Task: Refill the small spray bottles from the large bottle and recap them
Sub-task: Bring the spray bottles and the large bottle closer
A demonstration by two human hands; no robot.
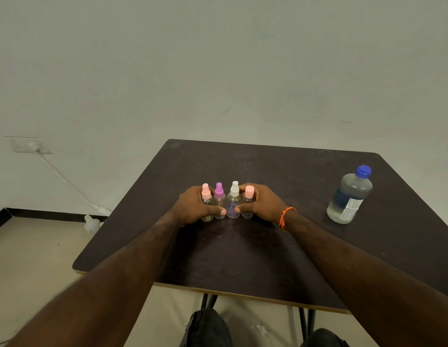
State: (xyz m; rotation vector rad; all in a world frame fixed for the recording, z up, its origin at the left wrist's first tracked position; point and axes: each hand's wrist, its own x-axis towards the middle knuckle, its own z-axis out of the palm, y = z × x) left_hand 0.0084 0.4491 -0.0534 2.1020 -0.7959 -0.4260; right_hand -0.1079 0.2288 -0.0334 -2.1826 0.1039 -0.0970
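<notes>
Several small clear spray bottles stand upright in a tight row at the middle of the dark table point(280, 246). From left to right their tops are pink point(206, 192), purple point(219, 190), white point(234, 189) and a pink cap point(249, 192). My left hand point(193, 207) curls round the two left bottles, its thumb across their fronts. My right hand point(261, 204) curls round the two right bottles the same way. The large clear bottle point(349, 196) with a blue cap and a label stands capped at the right of the table, apart from both hands.
A wall socket point(32, 145) with a white cable running down to the floor is at the left. A white object point(91, 224) lies on the floor by the table's left edge. My knees show below the table's near edge.
</notes>
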